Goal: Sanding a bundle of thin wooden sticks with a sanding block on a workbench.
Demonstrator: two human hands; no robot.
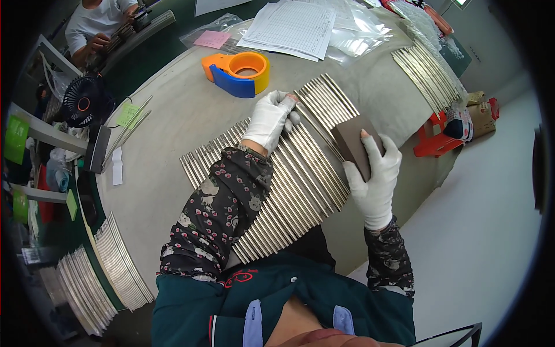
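Left hand (269,120): pinched on 1 rod (317,129) | right hand (377,179): clamped on brown block (352,140) | step: maybe rubbing the rod | next: likely needs a steady hold

Rows of metal rods (306,176), paper forms (289,28) and a co-worker (99,26) suggest a workshop.

white wall (485,231), right | grey tabletop (144,191), centre | light (461,2), upper right
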